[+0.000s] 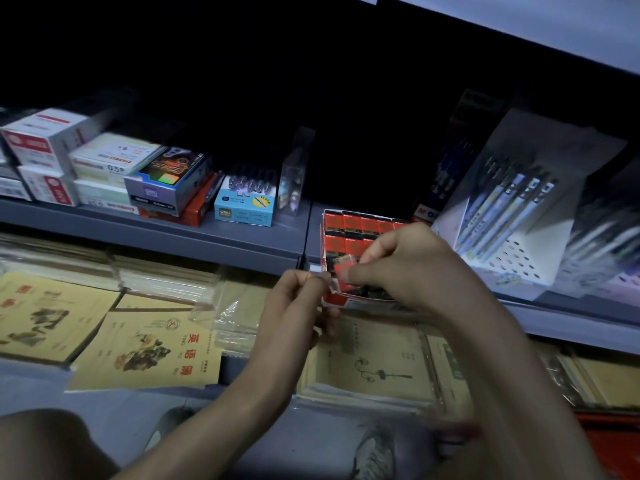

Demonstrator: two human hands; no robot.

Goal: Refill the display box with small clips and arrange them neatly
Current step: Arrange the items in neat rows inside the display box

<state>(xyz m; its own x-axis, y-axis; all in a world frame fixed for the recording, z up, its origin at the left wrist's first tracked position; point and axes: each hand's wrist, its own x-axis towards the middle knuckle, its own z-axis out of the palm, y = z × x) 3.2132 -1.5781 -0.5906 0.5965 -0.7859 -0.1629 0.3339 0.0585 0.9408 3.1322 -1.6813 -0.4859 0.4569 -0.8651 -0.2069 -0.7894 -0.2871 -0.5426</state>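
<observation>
Left hand (298,301) pinches the display box (358,302) by its near corner at the shelf (225,242) lip while right hand (410,268) pinches a clip pack (344,268) over the front gap, best slid in square and flush with the red rows (360,223) behind.

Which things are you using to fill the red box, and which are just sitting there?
For the job:
- red display box
- clip packs lined up inside it
- one clip pack, pinched by the right hand
- left hand, pinching the box's front corner

Just lying about:
- blue pen box
- white pen stand
- yellow exercise books
- white boxes
</observation>
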